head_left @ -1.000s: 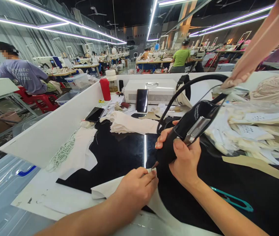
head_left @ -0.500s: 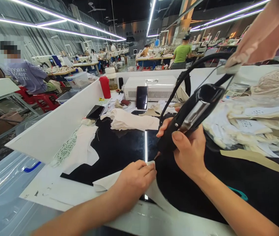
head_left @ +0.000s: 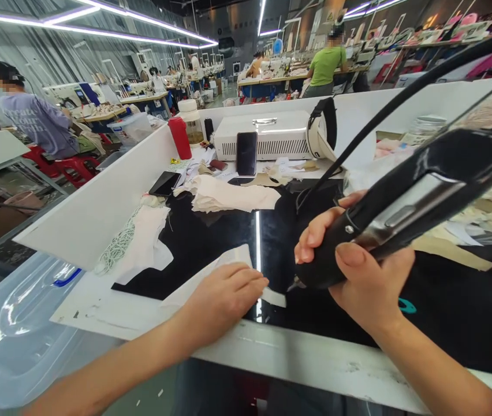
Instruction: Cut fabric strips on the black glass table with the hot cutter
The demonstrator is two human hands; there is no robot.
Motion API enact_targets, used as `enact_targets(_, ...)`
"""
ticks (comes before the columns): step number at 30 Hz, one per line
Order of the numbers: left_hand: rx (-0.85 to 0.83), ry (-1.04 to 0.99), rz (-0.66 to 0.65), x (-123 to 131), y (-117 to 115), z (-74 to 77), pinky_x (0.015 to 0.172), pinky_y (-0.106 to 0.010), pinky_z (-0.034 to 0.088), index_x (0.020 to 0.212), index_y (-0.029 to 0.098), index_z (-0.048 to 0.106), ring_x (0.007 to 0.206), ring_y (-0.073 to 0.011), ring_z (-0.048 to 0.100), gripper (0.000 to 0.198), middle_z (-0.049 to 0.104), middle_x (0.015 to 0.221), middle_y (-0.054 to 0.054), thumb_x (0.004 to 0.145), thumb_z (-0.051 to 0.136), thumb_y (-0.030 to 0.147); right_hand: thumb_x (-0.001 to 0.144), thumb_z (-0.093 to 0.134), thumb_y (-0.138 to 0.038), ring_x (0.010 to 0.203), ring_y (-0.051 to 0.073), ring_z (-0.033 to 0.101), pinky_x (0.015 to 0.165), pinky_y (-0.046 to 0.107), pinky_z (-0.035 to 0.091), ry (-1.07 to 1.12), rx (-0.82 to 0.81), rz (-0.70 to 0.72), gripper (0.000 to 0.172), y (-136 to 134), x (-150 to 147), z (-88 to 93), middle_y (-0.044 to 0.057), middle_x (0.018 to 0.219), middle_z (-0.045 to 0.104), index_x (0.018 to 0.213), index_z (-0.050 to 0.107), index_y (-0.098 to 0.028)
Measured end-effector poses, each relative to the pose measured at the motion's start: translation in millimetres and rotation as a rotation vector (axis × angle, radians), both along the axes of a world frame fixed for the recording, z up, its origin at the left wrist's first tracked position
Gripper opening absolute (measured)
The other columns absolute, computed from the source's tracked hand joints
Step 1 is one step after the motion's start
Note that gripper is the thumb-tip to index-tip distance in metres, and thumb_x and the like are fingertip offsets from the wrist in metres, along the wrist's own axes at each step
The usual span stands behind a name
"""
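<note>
My right hand [head_left: 367, 271] is wrapped around a black corded hand tool [head_left: 423, 190] with a silver lever along its side. The tool's pointed metal tip [head_left: 295, 284] slants down to the left, just beside the right end of a white fabric piece [head_left: 274, 297]. My left hand [head_left: 224, 292] lies palm down on this piece, its fingers stretched out close together, covering the middle of it. Under the fabric is a glossy black work surface [head_left: 211, 231]. Whether the tip touches that surface I cannot tell.
Behind lie stacked pale fabric pieces [head_left: 233, 193], an upright phone [head_left: 246, 153] and a white vented box [head_left: 267, 138]. A red cup [head_left: 179, 138] stands left. The tool's black cable [head_left: 384, 118] arches upper right. A person in purple [head_left: 40, 124] sits at the left.
My right hand and the tool have moved right, and the tool tilts flatter. My left hand has gone from pinching the fabric to lying on it. A pinkish shape at the upper right is gone.
</note>
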State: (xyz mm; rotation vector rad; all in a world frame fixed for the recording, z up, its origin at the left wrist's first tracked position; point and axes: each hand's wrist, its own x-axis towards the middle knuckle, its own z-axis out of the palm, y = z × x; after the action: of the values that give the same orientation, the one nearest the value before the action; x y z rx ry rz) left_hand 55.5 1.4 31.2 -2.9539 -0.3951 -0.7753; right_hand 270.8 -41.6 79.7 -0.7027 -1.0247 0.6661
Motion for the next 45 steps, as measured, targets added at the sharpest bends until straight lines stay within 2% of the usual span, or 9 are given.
enact_targets(3, -0.024, -0.038, -0.076, 11, -11, -2.1, 0.094, -0.033, 0.063, 0.124, 0.011, 0.067, 0.100, -0.0180, 0.073, 0.024, 0.078, 0.110, -0.008, 0.115, 0.048, 0.022, 0.083, 0.090, -0.043, 0.054, 0.017, 0.065, 0.050, 0.033, 0.054, 0.017, 0.000, 0.007, 0.047, -5, -2, -3.4, -0.004, 0.077, 0.069, 0.116, 0.059, -0.028)
enact_targets(7, -0.044, -0.002, -0.043, 18, -14, -12.3, 0.088, -0.033, 0.063, 0.124, 0.011, 0.068, 0.095, -0.0187, 0.072, 0.027, 0.076, 0.103, -0.007, 0.116, 0.047, 0.027, 0.085, 0.091, -0.041, 0.056, 0.016, 0.066, 0.054, 0.033, 0.056, 0.039, 0.009, 0.060, 0.046, -11, -3, -6.2, -0.004, 0.079, 0.071, 0.117, 0.061, -0.029)
enact_targets(24, 0.013, -0.008, -0.035, 14, -19, -24.6, 0.092, -0.031, 0.064, 0.122, 0.010, 0.068, 0.100, -0.0179, 0.073, 0.023, 0.076, 0.104, -0.008, 0.114, 0.051, 0.024, 0.085, 0.091, -0.043, 0.057, 0.016, 0.065, 0.052, 0.033, 0.057, 0.042, 0.036, 0.027, 0.046, -15, -1, -12.0, -0.005, 0.081, 0.071, 0.118, 0.062, -0.029)
enact_targets(33, 0.004, -0.033, -0.039, 16, -19, -22.2, 0.089, -0.031, 0.063, 0.119, 0.010, 0.069, 0.097, -0.0187, 0.071, 0.024, 0.076, 0.103, -0.007, 0.115, 0.050, 0.023, 0.086, 0.089, -0.045, 0.054, 0.018, 0.063, 0.051, 0.035, 0.056, 0.013, 0.007, -0.014, 0.044, -12, -5, -12.0, -0.004, 0.077, 0.067, 0.115, 0.060, -0.030)
enact_targets(38, -0.009, -0.034, -0.024, 16, -19, -24.8, 0.090, -0.032, 0.062, 0.121, 0.011, 0.069, 0.098, -0.0186, 0.071, 0.022, 0.076, 0.105, -0.006, 0.115, 0.051, 0.024, 0.091, 0.085, -0.035, 0.055, 0.017, 0.063, 0.053, 0.034, 0.057, 0.005, 0.022, -0.007, 0.035, -12, -5, -11.5, -0.004, 0.078, 0.068, 0.116, 0.061, -0.030)
enact_targets(45, -0.042, -0.031, -0.032, 15, -19, -24.7, 0.086, -0.034, 0.061, 0.120, 0.011, 0.068, 0.097, -0.0198, 0.071, 0.022, 0.077, 0.106, -0.005, 0.114, 0.052, 0.025, 0.082, 0.092, -0.042, 0.051, 0.017, 0.060, 0.045, 0.032, 0.054, 0.127, 0.037, -0.035, 0.041, -17, -8, -2.5, -0.004, 0.072, 0.068, 0.109, 0.064, -0.028)
